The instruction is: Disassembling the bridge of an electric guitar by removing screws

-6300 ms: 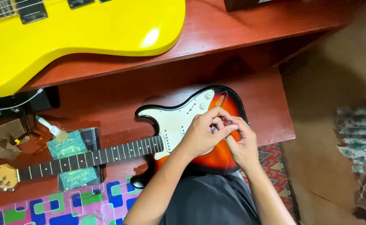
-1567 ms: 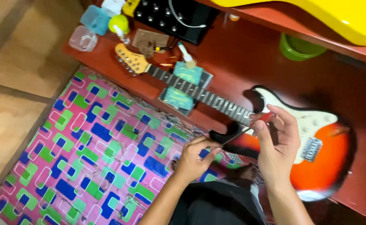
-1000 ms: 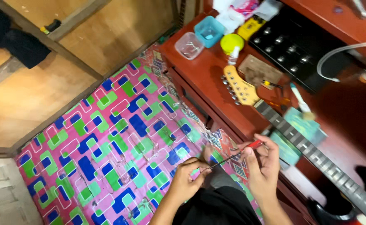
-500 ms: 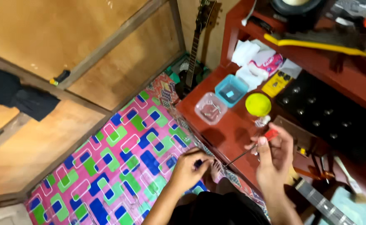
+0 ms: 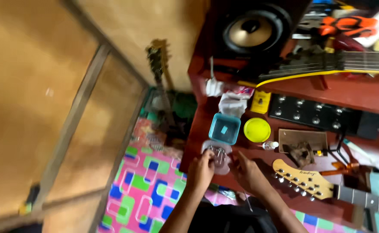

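Whole frame motion-blurred. Contents of clear plastic box (image 5: 217, 156) unreadable (small metal bits, kind unclear). Left hand (image 5: 200, 171) fingertips cover the box's near edge; grip cannot be judged. Right hand (image 5: 247, 172) fingers smeared. Guitar headstock (image 5: 303, 180): neck cut by right edge. Forearms cut off at bottom edge.

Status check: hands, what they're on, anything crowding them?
Left hand on the clear plastic tub. Right hand beside the tub, grip unclear. Blue tub and yellow lid just behind; guitar headstock close on the right.
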